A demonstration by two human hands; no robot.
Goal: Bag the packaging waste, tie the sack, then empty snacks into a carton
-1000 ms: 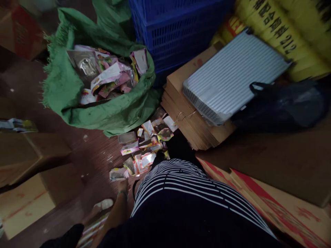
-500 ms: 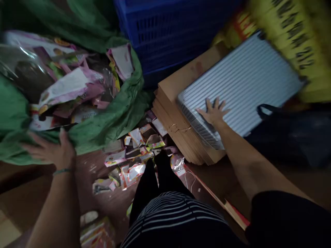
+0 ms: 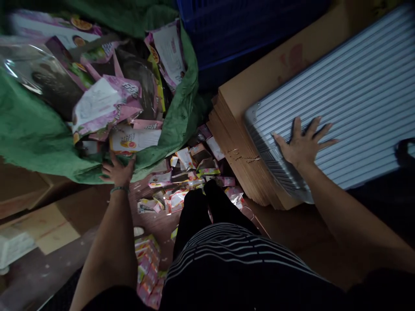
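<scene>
My right hand (image 3: 302, 146) lies spread on a silver ribbed suitcase (image 3: 353, 90). The suitcase rests tilted on a stack of flat brown cardboard (image 3: 241, 149). On the left, my left hand (image 3: 118, 169) has its fingers spread at the near rim of a large green sack (image 3: 35, 134); it seems to touch the cloth. Inside the sack are crumpled pink and white printed packages (image 3: 97, 101) and a clear plastic piece (image 3: 39, 65). Neither hand grips anything.
Torn printed packaging (image 3: 184, 177) litters the floor by my feet. A blue crate (image 3: 233, 34) stands behind the sack. Small colourful boxes (image 3: 151, 272) are stacked near my left leg. Brown cartons (image 3: 55, 220) lie at the left.
The view has shifted, and the sack and suitcase appear closer. My left hand shows further right along the sack's rim. My right hand stays spread on the suitcase.
</scene>
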